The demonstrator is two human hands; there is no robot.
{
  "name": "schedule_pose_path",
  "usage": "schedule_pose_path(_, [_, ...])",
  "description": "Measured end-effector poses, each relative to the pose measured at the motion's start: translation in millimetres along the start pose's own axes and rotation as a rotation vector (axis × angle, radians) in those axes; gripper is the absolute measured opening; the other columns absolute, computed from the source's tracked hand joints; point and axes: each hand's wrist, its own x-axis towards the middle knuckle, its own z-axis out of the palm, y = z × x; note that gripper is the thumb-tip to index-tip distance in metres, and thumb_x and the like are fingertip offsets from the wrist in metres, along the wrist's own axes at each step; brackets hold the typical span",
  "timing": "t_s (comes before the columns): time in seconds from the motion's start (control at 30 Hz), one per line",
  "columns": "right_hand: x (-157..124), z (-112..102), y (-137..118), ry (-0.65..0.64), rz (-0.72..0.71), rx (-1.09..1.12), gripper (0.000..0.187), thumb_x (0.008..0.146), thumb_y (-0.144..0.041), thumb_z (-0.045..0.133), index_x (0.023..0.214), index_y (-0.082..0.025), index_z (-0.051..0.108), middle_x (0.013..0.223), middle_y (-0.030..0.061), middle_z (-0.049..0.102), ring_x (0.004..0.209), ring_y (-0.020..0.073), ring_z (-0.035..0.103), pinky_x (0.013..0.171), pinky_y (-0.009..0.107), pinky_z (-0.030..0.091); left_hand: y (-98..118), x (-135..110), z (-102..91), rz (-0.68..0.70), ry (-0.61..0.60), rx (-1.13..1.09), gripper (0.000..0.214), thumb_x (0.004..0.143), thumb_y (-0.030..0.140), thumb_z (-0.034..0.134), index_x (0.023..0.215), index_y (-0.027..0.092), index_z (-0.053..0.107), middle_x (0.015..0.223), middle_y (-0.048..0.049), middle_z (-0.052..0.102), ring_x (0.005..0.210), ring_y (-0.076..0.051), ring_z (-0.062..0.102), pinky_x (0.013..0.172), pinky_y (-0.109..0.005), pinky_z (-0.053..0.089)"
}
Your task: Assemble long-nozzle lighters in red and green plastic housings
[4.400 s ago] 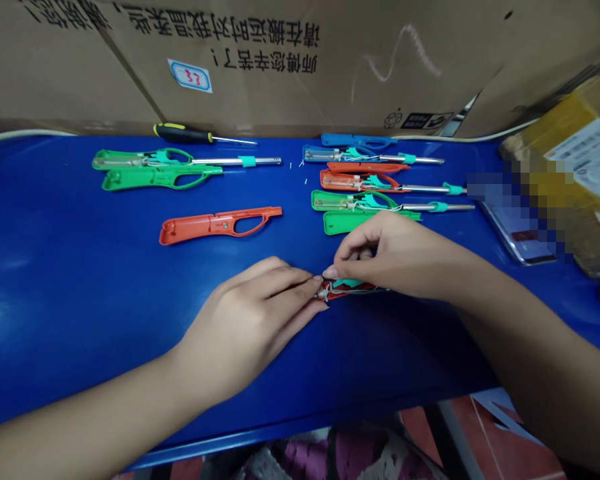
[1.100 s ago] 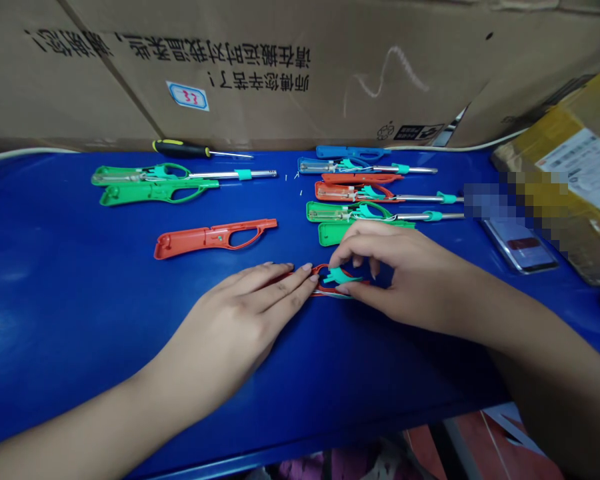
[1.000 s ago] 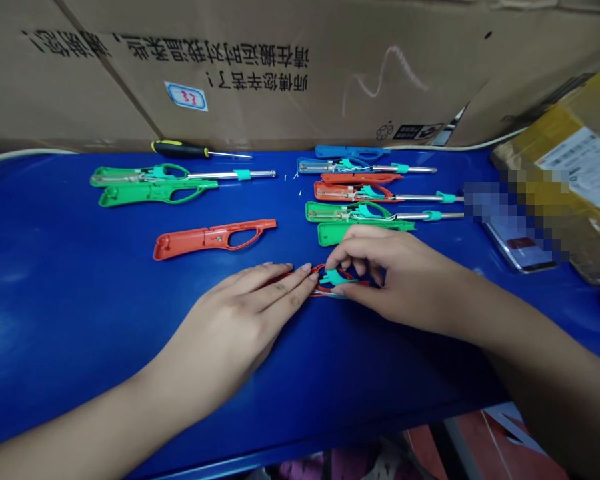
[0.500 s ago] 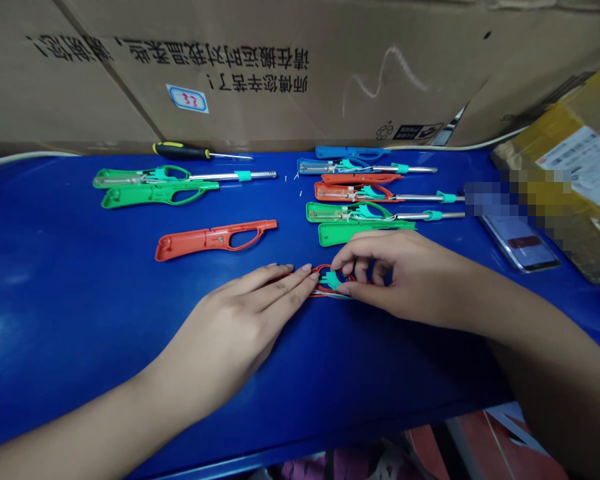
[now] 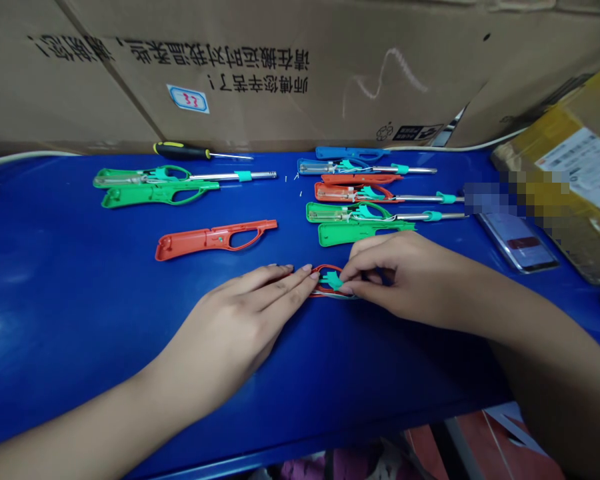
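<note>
An opened red lighter (image 5: pixel 326 268) lies at the middle of the table, mostly covered by my hands. My left hand (image 5: pixel 250 310) lies over its handle end, fingers extended close together on it and the thumb hidden. At the loop of the red shell, my right hand (image 5: pixel 395 273) is closed, thumb and index finger pinching the right end of the green trigger (image 5: pixel 332 280). Pale wires run along the shell's near side. A loose red shell half (image 5: pixel 195 241) lies beyond my left hand, hollow side up.
A green opened lighter (image 5: pixel 160 193) and a screwdriver (image 5: pixel 180 151) lie at the back left. Small screws (image 5: pixel 295 177) sit mid-table. Blue, red and green opened lighters (image 5: pixel 365 212) line the back right, near a phone (image 5: pixel 523 243). Cardboard boxes (image 5: pixel 280 120) border the table.
My right hand's index finger and thumb have closed together at the right end of the green trigger, the hand shifting slightly right. My left hand has stayed in place.
</note>
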Motion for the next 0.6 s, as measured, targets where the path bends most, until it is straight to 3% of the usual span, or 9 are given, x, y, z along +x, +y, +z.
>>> schedule_pose_path(0.6, [2.3,6.7,-1.9,0.086,-0.045,0.028,0.016,0.088,-0.012,0.064,0.080,-0.018,0.076,0.076,-0.0001,0.068,0.068,0.0114,0.057,0.062,0.026,0.039,0.5,1.8,1.3,-0.019,0.005,-0.016,0.046,0.098,0.010,0.052,0.144,0.015,0.054,0.145,-0.0056,0.061,0.125,-0.024,0.064,0.105,-0.042,0.058])
